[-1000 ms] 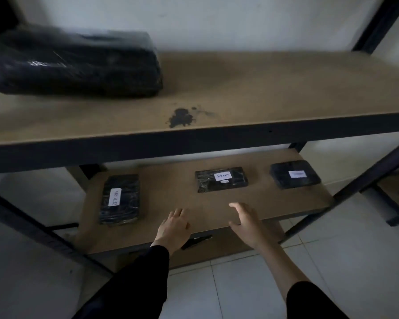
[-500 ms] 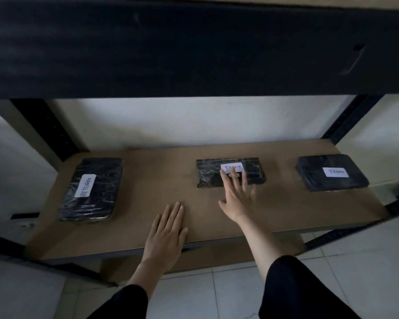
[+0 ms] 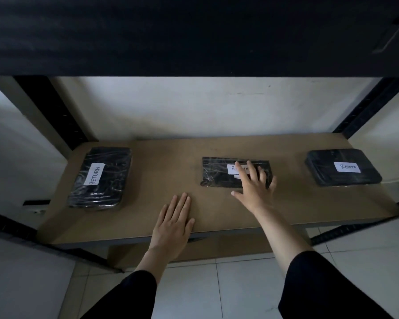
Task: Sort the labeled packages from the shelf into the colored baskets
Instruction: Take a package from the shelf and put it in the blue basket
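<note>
Three black plastic-wrapped packages with white labels lie on the lower wooden shelf (image 3: 161, 162). The left package (image 3: 100, 177) reads RETURN, and the right package (image 3: 342, 166) also reads Return. My right hand (image 3: 255, 187) has spread, straight fingers lying on the right half of the middle package (image 3: 219, 172), covering most of its label. My left hand (image 3: 174, 223) rests flat on the bare shelf near the front edge, fingers straight, holding nothing. No basket is in view.
The dark underside of the upper shelf (image 3: 194, 35) hangs low across the top of the view. Black metal uprights (image 3: 53, 113) stand at the back corners. White floor tiles (image 3: 217, 293) lie below the shelf front.
The camera dropped from above the upper shelf to the lower one. My right hand reached forward onto the middle package; my left hand settled flat on the shelf.
</note>
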